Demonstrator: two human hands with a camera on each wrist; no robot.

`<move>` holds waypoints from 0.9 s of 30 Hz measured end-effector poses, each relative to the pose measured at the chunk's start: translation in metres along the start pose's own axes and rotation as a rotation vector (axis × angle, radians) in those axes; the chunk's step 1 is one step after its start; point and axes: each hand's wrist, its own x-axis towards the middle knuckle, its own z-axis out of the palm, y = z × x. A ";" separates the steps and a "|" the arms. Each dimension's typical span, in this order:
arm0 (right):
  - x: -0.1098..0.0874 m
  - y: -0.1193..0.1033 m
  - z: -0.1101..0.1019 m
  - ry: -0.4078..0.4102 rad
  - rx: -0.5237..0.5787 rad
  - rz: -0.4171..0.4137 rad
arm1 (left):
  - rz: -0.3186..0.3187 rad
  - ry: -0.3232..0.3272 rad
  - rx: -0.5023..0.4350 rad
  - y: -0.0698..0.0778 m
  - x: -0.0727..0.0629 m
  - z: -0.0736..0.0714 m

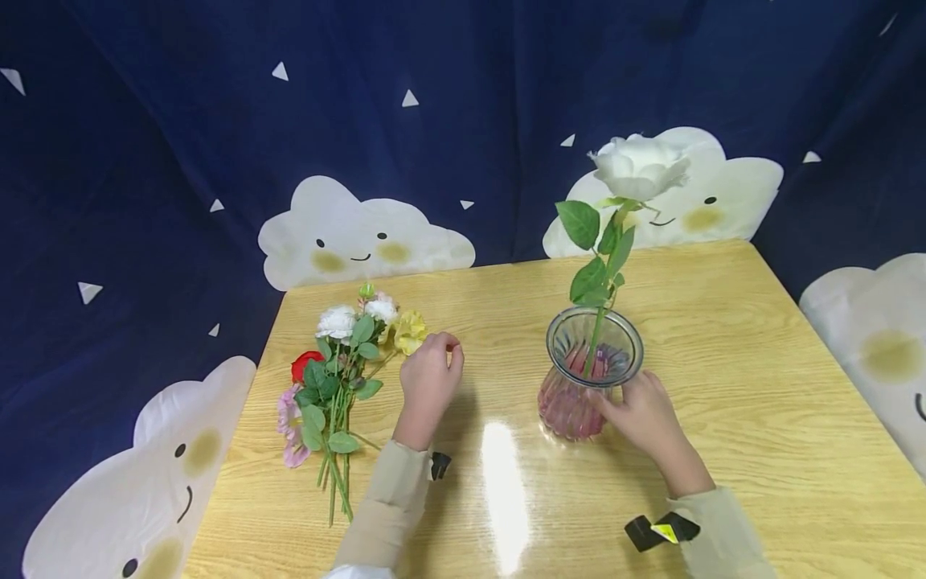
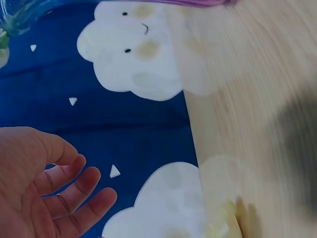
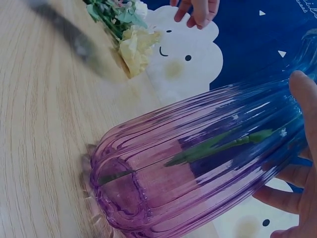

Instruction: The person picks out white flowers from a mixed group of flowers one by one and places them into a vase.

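Note:
A ribbed glass vase [image 1: 571, 402], pink below and bluish toward the rim, stands upright on the table at the right of centre. One tall white rose [image 1: 640, 169] leans in it, its green stem [image 3: 213, 151] reaching the vase's base. My right hand [image 1: 647, 414] holds the vase near its neck, thumb on one side and fingers on the other. My left hand [image 1: 432, 374] hovers over the table beside the yellow flower [image 1: 410, 332], fingers loosely bent. In the left wrist view nothing lies between that hand's thumb and fingers.
A bunch of artificial flowers lies on the table at the left: white blooms [image 1: 336, 323], a red one [image 1: 307, 366] and pink ones [image 1: 291, 422], with stems [image 1: 336, 482] toward me. The wooden table [image 1: 767, 386] meets a dark blue cloud-print curtain [image 1: 463, 161] behind.

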 end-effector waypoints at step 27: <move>0.001 0.001 -0.001 -0.006 0.018 0.013 | -0.239 -0.037 0.027 -0.065 -0.034 -0.005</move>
